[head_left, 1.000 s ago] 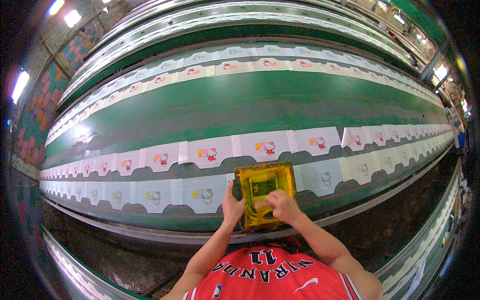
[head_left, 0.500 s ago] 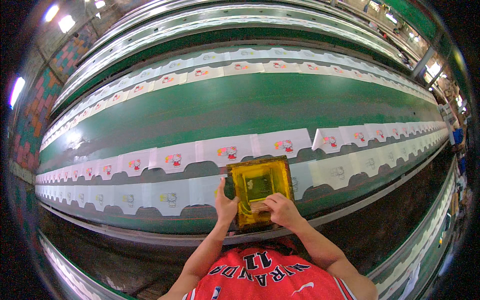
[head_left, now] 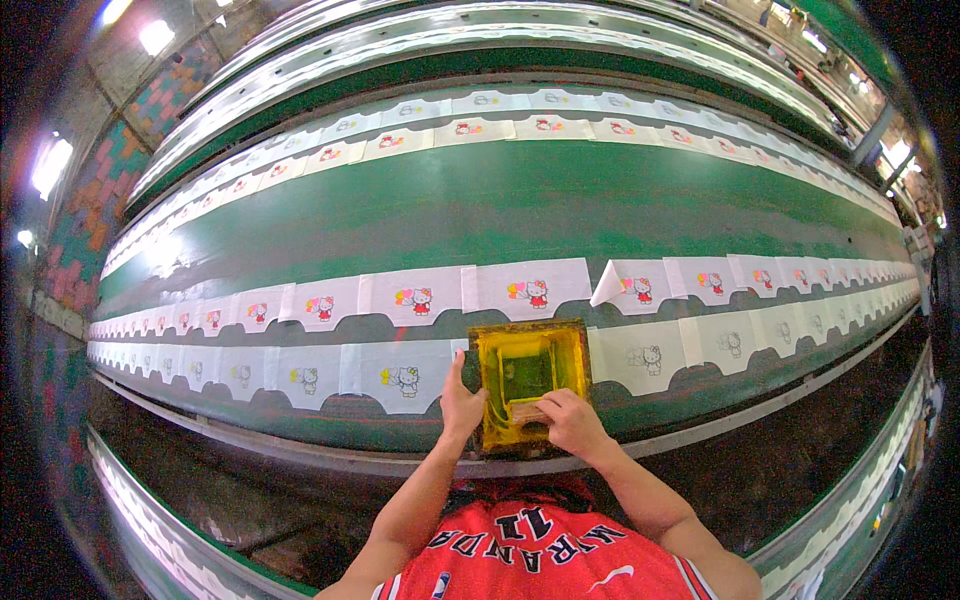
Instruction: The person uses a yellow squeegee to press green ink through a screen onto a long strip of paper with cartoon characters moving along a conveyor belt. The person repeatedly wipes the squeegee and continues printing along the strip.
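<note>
A boxy, near-square frame (head_left: 582, 365) with dark, stained edges lies on the green counter (head_left: 500, 205), its walls and mesh glossy yellow around a darker central window. Inside it, yellow paste streaks the lower left, and a tan squeegee (head_left: 526, 410) sits low, pinched by the right hand (head_left: 575, 425). Against the frame's left edge is the left hand (head_left: 462, 408), thumb raised; whether it grips, I cannot tell. Printed pale pieces (head_left: 408, 376) flank the frame; brighter-printed ones (head_left: 530, 288) lie beyond it.
</note>
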Available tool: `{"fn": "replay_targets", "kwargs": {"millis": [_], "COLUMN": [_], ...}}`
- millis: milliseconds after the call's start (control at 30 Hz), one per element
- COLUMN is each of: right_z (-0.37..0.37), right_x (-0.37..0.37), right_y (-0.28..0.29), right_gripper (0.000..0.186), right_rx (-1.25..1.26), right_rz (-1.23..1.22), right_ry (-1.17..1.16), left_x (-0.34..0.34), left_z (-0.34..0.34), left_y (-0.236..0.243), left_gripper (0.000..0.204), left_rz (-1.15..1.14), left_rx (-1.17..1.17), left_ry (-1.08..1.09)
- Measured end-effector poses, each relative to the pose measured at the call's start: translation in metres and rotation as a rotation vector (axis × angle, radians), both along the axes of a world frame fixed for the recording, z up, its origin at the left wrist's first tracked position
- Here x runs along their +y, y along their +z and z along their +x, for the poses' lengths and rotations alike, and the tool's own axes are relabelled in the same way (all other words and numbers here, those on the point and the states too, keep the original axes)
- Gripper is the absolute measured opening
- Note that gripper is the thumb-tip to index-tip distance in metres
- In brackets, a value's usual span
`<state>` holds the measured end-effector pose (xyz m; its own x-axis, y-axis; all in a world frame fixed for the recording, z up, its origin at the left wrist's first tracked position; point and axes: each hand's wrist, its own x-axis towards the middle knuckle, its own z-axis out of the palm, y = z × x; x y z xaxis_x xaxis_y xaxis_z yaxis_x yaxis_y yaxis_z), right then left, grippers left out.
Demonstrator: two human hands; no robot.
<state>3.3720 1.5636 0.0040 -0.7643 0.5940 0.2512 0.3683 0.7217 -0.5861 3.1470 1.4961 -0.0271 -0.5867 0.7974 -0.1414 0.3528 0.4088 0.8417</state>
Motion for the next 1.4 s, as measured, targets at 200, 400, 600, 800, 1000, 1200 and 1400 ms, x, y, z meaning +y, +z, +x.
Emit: {"fn": "replay_targets", "kwargs": {"millis": [200,400,600,800,1000,1200,1400], "right_z": [0.008,0.019,-0.027,-0.067,-0.014,0.008,0.066], "right_x": [-0.005,-0.022,0.029,0.094,0.006,0.000,0.031], "right_y": [0.005,0.003,-0.012,-0.007,-0.010,0.004,0.032], "right_gripper": [0.035,0.037,0.032,0.024,0.031,0.035,0.034], "right_rx": [-0.049,0.011,0.069,0.047,-0.044,-0.040,-0.062], "right_rz": [-0.033,-0.013,0.067,0.014,0.015,-0.033,0.013], "right_ry": [0.019,0.067,0.034,-0.040,0.031,0.049,0.007], "left_x": [0.000,0.000,-0.001,0.001,-0.001,0.002,0.038], "left_z": [0.000,-0.003,-0.006,-0.006,-0.003,0.007,0.067], "left_y": [-0.001,0.003,-0.004,-0.008,-0.002,-0.008,0.011], "left_gripper": [0.090,0.090,0.089,0.089,0.087,0.085,0.086], "left_rz": [-0.036,-0.035,0.022,0.039,-0.024,0.124,0.218], "left_rx": [0.020,0.028,0.004,0.012,-0.019,-0.036,-0.008], "left_ry": [-0.016,-0.027,-0.043,-0.056,-0.011,0.008,-0.026]}}
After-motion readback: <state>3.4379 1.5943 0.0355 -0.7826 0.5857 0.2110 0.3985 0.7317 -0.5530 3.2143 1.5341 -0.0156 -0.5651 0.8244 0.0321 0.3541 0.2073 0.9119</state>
